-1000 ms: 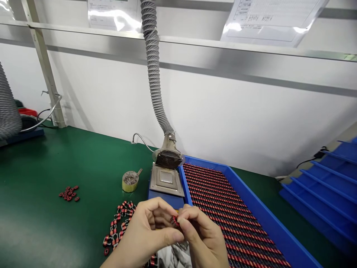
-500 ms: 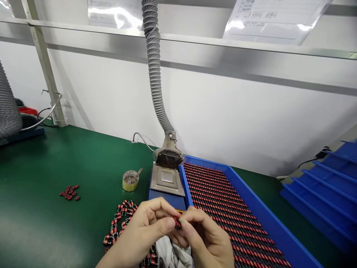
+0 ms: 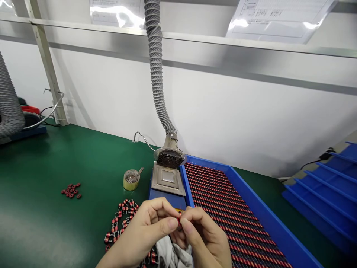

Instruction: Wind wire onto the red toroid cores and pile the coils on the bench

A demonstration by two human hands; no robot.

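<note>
Between my fingertips is a small red-and-black wire-wound coil (image 3: 179, 222), mostly covered by the fingers. My left hand (image 3: 154, 227) pinches it from the left with thumb and index finger. From the other side my right hand (image 3: 205, 234) grips it the same way. Under my left forearm spreads a pile of loose coils (image 3: 119, 219) with bare wire ends. A crumpled pale cloth (image 3: 173, 255) lies below the hands. Just beyond them stands a solder pot (image 3: 167, 178) with a square metal top.
A blue tray (image 3: 259, 216) at right holds rows of coils. Left lie several small red rings (image 3: 71, 190) and a round tin (image 3: 131, 180) with a handled tool in it. A ducted fume hood (image 3: 170, 156) overhangs the pot. Blue stacked trays (image 3: 329, 193) stand far right.
The coil has turned a little between my fingertips and shows more red now. Both hands stay almost in place, while the view has shifted slightly.
</note>
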